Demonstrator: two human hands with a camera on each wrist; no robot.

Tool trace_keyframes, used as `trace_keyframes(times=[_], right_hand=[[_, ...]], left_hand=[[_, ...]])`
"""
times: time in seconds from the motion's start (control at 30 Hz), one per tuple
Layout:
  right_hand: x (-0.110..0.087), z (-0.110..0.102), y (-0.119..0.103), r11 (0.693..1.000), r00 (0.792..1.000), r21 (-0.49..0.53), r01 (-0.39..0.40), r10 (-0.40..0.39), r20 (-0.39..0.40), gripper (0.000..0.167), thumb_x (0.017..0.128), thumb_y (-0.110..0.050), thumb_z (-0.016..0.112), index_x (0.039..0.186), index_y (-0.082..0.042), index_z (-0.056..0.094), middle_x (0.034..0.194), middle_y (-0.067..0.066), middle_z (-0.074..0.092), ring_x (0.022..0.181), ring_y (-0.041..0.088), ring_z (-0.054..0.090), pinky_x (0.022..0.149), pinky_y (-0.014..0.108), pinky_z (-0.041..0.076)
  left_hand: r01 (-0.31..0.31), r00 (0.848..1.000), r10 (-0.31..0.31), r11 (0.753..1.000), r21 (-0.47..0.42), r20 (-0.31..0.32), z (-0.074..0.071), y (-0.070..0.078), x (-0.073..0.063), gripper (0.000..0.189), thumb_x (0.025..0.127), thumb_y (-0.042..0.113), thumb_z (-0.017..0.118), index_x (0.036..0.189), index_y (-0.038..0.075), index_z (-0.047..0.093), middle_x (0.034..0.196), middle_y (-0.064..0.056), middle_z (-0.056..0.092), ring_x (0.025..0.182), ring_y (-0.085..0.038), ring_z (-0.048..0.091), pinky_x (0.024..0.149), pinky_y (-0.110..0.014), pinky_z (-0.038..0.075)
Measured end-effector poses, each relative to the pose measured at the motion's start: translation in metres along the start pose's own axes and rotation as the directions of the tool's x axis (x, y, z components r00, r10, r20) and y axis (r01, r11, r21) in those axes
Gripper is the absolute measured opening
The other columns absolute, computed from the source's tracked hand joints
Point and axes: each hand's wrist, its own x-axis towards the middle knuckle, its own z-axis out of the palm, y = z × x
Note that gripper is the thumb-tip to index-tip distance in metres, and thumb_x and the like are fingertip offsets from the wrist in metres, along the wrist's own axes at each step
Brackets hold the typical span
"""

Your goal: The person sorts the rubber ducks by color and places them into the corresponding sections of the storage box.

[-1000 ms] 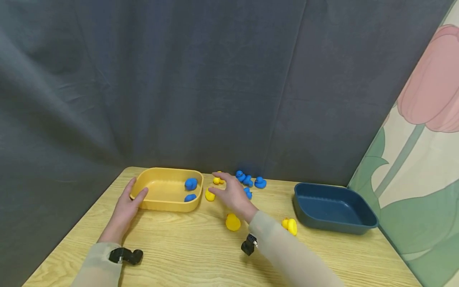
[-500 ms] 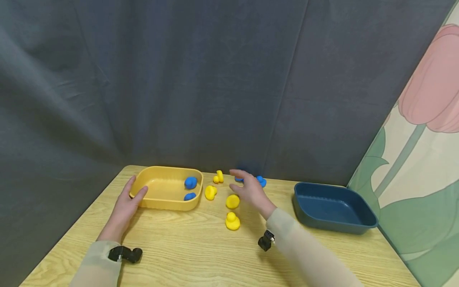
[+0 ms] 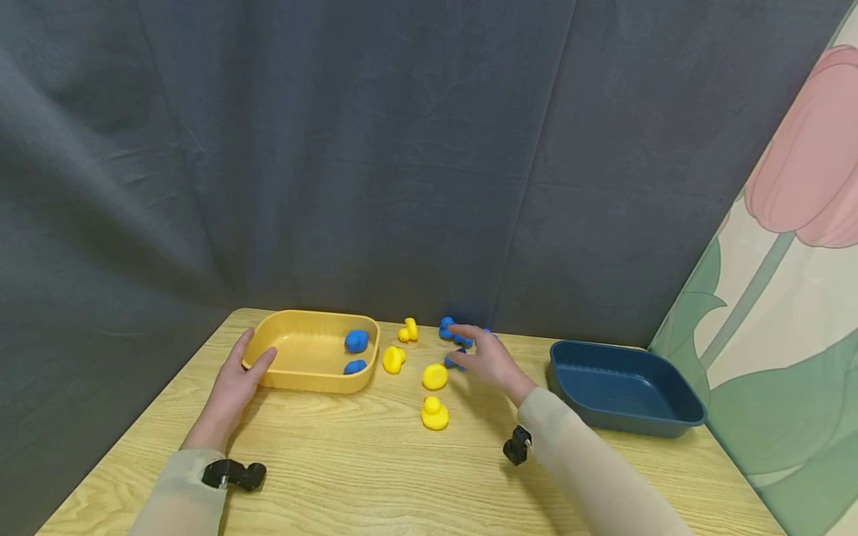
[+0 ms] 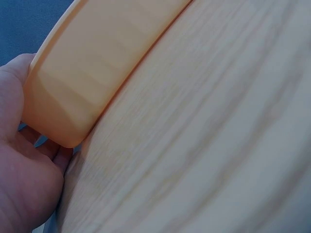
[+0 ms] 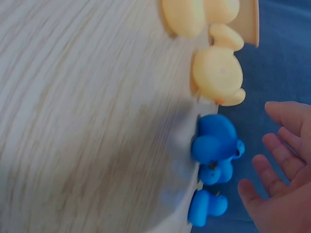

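Yellow tray (image 3: 308,381): two blue ducks (image 3: 357,342) inside.
Left hand (image 3: 236,380): fingers clamped on yellow tray's left end.
Right hand (image 3: 492,362): fingers apart, near loose blue ducks (image 3: 447,326) right of yellow tray.
Dark tray (image 3: 630,424): farther right of yellow tray.

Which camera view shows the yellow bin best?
The head view: nearly the whole yellow bin shows, inside included, with the left hand at one end. Left wrist shows only part of its outside; right wrist, a small piece.
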Motion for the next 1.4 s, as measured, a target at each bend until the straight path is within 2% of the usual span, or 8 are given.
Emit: trace_keyframes(times=[0.37,0.63,1.03,1.2,1.4], right_hand=[[0.001,-0.002,0.017,0.999,0.999,0.018,-0.031,0.030,0.036,0.058,0.106,-0.010,0.076,0.160,-0.003,0.057,0.164,0.017,0.054,0.158,0.042,0.041,0.128,0.063,0.032],[0.002,0.003,0.026,0.999,0.994,-0.009,-0.051,0.052,0.094,0.066,0.103,-0.010,0.081,0.163,-0.008,0.055,0.171,0.016,0.046,0.161,0.043,0.033,0.127,0.064,0.035],[0.003,0.007,0.035,1.000,0.991,-0.018,-0.020,0.022,0.134,0.064,0.103,-0.001,0.078,0.162,-0.005,0.054,0.167,0.018,0.051,0.152,0.046,0.047,0.123,0.062,0.042],[0.003,0.007,0.035,1.000,0.991,-0.020,-0.015,0.017,0.134,0.064,0.101,0.001,0.078,0.161,-0.003,0.055,0.161,0.019,0.055,0.138,0.043,0.058,0.117,0.058,0.049],[0.003,0.009,0.036,0.999,0.990,-0.033,0.002,0.003,0.142,0.062,0.100,0.003,0.079,0.158,0.000,0.057,0.153,0.018,0.061,0.121,0.035,0.063,0.108,0.053,0.055]], left_hand=[[0.008,1.000,-0.008,1.000,-0.011,-0.014,0.001,0.002,0.000,0.098,0.113,0.054,0.059,0.179,0.015,-0.004,0.184,-0.020,-0.002,0.168,-0.045,0.001,0.134,-0.065,0.009],[0.000,1.000,0.000,1.000,-0.026,-0.013,0.002,0.002,0.000,0.098,0.113,0.053,0.060,0.179,0.016,-0.002,0.184,-0.020,0.000,0.168,-0.044,0.003,0.134,-0.063,0.010],[0.000,1.000,-0.001,1.000,-0.031,-0.009,0.001,0.001,0.001,0.098,0.113,0.052,0.060,0.179,0.017,-0.003,0.184,-0.019,-0.001,0.168,-0.044,0.003,0.134,-0.062,0.010],[0.008,1.000,-0.008,1.000,-0.030,-0.007,0.001,0.001,0.001,0.098,0.113,0.052,0.060,0.179,0.017,-0.003,0.184,-0.018,-0.001,0.169,-0.043,0.002,0.135,-0.061,0.010],[0.005,1.000,-0.005,1.000,-0.025,-0.015,0.001,0.000,0.000,0.098,0.113,0.053,0.060,0.179,0.016,-0.002,0.184,-0.020,0.000,0.168,-0.044,0.003,0.134,-0.063,0.010]])
